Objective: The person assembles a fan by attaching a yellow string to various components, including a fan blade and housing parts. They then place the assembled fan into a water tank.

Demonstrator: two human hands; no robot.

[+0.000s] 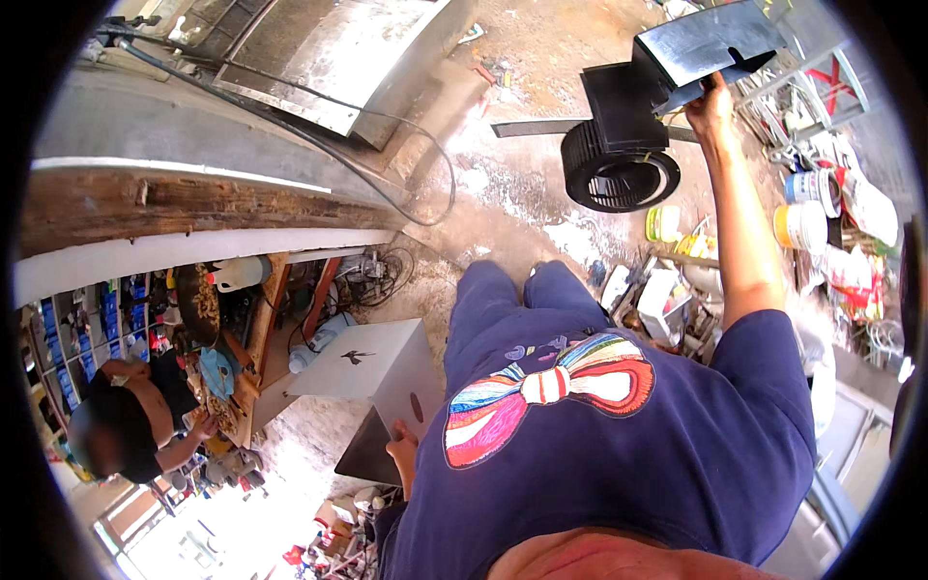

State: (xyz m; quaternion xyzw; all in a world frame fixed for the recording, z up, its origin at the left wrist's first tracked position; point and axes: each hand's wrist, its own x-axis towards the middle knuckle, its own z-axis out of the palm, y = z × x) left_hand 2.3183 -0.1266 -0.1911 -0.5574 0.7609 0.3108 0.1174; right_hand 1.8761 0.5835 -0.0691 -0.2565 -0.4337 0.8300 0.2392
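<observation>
My right arm is stretched out far to the right. At its end my right hand [712, 108] is closed on the edge of a black sheet-metal housing [710, 43]. Joined to that housing is a round, slatted blower wheel [622, 179] with a pale ring around its opening. Low by my left side, my left hand [401, 450] grips the edge of a bent sheet-metal box [372, 353], light grey with a dark lower face and a dark oval slot. Part of that hand's grip is hidden by the box.
At the left another person [145, 416] works at a wooden bench [266, 338] covered with small parts. A dark cable [290, 94] loops across the upper left. Buckets [800, 226] and a ladder [822, 92] stand at the right; clutter lies beside my legs.
</observation>
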